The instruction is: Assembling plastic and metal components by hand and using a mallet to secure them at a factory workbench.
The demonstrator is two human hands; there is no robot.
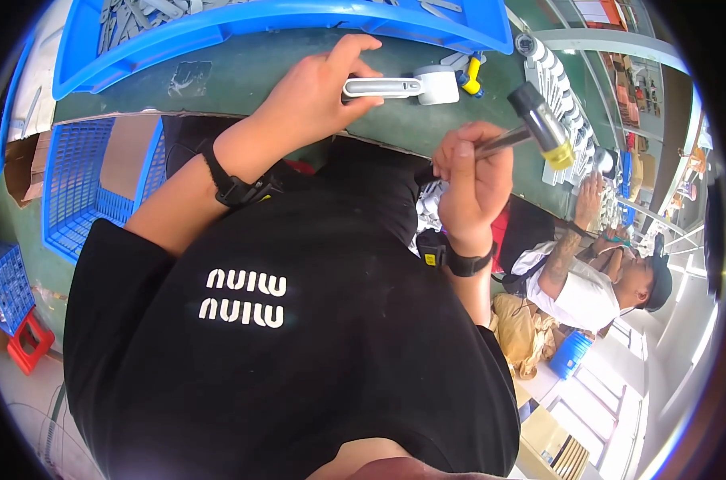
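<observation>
So your black shirt fills the near side, and just past it your right hand is wrapped around a mallet, metal shaft angled up to a head with one black end and one yellow end. Your left hand, well apart from the right, is gripping a white-and-grey handled part over the green surface, its chunky round end pointing right. Just beside that end there's a yellow tool. Beyond your left hand sits a blue bin with grey pieces. Off right, a row of white parts, then a co-worker in white.
</observation>
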